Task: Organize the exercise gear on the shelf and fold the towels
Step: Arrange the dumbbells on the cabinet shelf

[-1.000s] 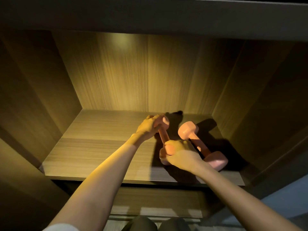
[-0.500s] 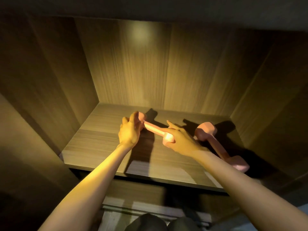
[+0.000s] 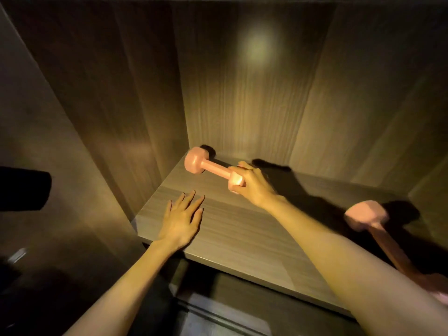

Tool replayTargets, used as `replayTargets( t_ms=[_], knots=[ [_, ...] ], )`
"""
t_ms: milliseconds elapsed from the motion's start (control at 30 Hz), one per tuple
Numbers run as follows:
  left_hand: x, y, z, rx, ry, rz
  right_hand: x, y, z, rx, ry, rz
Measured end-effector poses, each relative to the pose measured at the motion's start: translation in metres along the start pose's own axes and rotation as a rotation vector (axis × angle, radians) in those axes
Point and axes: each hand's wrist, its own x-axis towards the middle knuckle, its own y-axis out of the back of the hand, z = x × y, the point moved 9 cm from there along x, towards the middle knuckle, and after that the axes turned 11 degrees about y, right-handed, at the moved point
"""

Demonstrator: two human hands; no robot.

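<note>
Now right fingers (image 3: 244, 167) grip dumbbell (image 3: 211, 169) end.

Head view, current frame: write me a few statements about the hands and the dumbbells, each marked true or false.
1. The right hand grips one end of a pink dumbbell. True.
2. The left hand grips that dumbbell's other end. False: it is open, fingers straight, holding nothing.
3. A second pink dumbbell lies further right on the shelf, with neither hand on it. True.
4. The gripped dumbbell's free end points toward the shelf's right wall. False: it points toward the back left corner.
5. A folded towel lies on the shelf. False: no towel is in view.
</note>
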Motion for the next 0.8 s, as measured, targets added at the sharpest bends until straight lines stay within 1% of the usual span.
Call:
replayTargets(
  t_ms=[133, 433, 567, 667, 733, 800],
  knots=[
    [-0.002, 0.005, 0.001, -0.022, -0.011, 0.077, 0.03, -0.007, 0.006, -0.039, 0.029, 0.024],
    [-0.002, 0.008, 0.001, -0.069, 0.001, 0.103, 0.082, -0.013, 0.028, -0.039, -0.012, 0.083],
    [-0.002, 0.009, 0.002, -0.074, 0.0, 0.109, 0.087, -0.007, 0.034, -0.098, -0.048, 0.115],
    [-0.002, 0.009, 0.001, -0.073, 0.001, 0.12, 0.087, -0.008, 0.033, -0.143, -0.033, 0.128],
    [-0.002, 0.008, 0.001, -0.077, 0.002, 0.121, 0.088, -0.013, 0.032, -0.156, -0.024, 0.109],
    [-0.002, 0.009, 0.002, -0.086, 0.001, 0.117, 0.089, -0.018, 0.032, -0.165, -0.031, 0.053]
  ],
)
